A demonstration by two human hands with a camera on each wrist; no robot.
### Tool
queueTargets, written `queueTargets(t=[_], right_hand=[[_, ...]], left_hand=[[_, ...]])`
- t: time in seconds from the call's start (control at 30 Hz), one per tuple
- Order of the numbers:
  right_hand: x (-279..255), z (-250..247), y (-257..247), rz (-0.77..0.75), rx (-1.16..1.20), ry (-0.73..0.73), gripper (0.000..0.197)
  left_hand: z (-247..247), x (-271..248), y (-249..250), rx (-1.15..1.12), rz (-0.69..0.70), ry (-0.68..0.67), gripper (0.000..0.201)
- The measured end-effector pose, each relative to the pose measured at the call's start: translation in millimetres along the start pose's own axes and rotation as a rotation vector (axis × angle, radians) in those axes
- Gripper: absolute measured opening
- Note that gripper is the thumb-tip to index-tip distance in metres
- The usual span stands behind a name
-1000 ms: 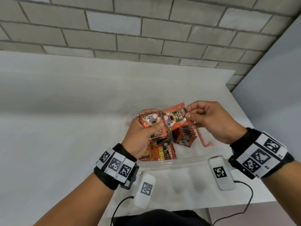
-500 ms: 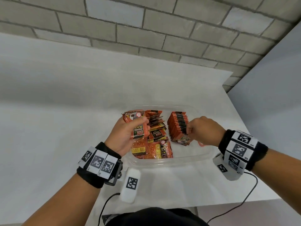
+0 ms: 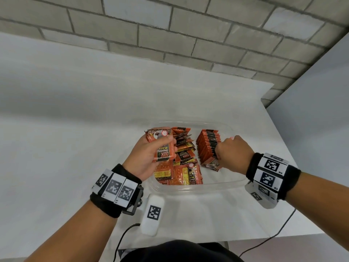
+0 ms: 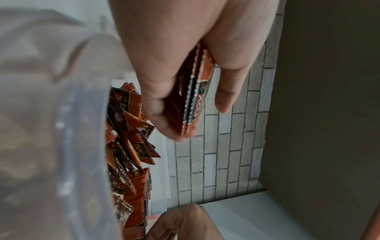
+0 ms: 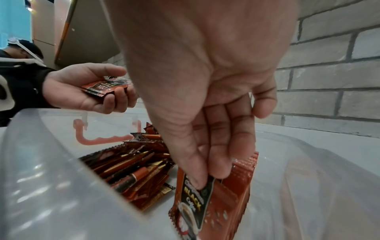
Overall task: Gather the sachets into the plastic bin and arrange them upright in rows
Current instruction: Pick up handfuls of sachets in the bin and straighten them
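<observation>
A second ago both our hands held sachets up over the plastic bin [image 3: 190, 188]; now our right hand [image 3: 233, 154] has dropped to the upright row [image 3: 208, 145] on the bin's right side, fingers pinching the nearest sachet [image 5: 192, 209] into place — one more standing. Our left hand [image 3: 149, 157] stays raised, clamped on a small stack [image 3: 163, 146] over the loose pile [image 3: 181, 167], which still needs sorting — much remains.
</observation>
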State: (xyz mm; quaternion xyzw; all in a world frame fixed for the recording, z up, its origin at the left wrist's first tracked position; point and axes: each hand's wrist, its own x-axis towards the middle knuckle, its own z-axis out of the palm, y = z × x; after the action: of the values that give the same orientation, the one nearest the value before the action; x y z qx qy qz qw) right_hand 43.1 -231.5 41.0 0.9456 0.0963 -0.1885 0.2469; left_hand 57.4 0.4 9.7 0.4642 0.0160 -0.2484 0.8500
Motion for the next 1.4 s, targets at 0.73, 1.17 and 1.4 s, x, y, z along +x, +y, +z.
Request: queueTargets(t=[0.73, 1.17, 1.4], right_hand=[[-11, 1, 18, 0.062, 0.402, 0.176, 0.019], [-33, -40, 0, -0.08, 1.549, 0.338, 0.027], [-33, -39, 4, -0.04, 1.613, 0.373, 0.029]], left_hand=[[3, 4, 1, -0.042, -0.086, 0.01, 0.019], [52, 8, 4, 0.123, -0.038, -0.201, 0.026], [65, 16, 1, 0.164, 0.002, -0.131, 0.026]])
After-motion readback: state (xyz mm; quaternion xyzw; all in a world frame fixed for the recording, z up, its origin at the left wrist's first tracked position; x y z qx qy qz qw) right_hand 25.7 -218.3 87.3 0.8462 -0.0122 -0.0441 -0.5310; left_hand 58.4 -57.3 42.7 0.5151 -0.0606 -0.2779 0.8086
